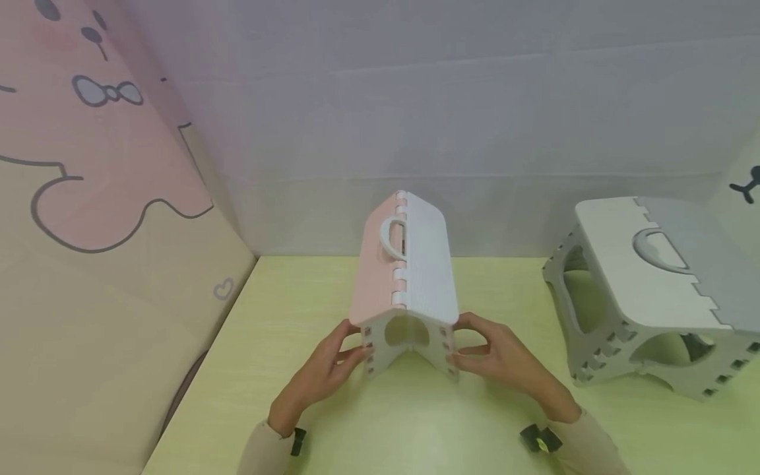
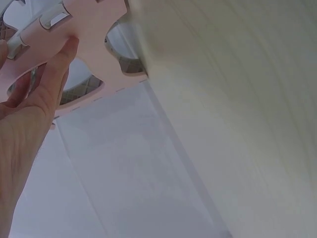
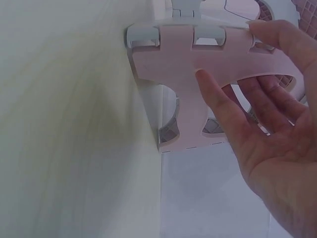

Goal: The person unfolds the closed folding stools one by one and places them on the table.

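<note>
A small folding stool (image 1: pixel 432 264), its top half pink and half white, stands partly folded on the table, its seat peaked like a roof. A white carry handle (image 1: pixel 386 241) stands up near the centre fold. My left hand (image 1: pixel 323 369) grips the stool's left side near the front, its fingers reaching into the leg opening in the left wrist view. On the opposite side, my right hand (image 1: pixel 505 356) grips the other leg panel. In the right wrist view, the thumb lies on the pink leg panel (image 3: pixel 190 94) and other fingers pass behind it through the opening.
A larger white and grey folding stool (image 1: pixel 629 264) stands unfolded on the right of the pale green table (image 1: pixel 297 284). Behind is a whitish hanging sheet (image 1: pixel 475 119). At the left hangs a cloth (image 1: pixel 119 303) with a pink cartoon figure.
</note>
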The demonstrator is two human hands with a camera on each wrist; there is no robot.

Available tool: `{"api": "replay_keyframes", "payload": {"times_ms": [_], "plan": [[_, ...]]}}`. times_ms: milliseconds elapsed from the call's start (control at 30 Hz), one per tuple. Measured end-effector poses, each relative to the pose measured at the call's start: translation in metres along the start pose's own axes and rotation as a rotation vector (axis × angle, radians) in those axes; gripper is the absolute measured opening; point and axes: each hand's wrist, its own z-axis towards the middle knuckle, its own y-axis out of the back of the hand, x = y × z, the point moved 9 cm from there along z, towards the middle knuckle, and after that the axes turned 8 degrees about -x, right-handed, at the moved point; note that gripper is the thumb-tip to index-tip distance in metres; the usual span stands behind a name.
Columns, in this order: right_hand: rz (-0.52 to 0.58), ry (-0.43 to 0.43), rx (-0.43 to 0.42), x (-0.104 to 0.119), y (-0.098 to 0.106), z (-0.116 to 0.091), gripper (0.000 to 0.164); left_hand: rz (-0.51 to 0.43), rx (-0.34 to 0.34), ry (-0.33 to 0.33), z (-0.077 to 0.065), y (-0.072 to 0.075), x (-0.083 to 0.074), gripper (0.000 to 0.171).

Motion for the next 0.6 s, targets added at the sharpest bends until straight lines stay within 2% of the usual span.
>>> {"api": "replay_keyframes", "payload": {"times_ms": [367,600], "plan": [[-0.021,-0.012,-0.004,0.0002,0.0014,-0.0006,0.044,-0.012,0.006,0.034,-0.0014,0.0014,0.0038,0.049],[-0.034,0.015,-0.007,0.0012,0.0004,-0.0016,0.044,-0.008,0.016,0.008,-0.0016,0.0024,0.0004,0.05]]}}
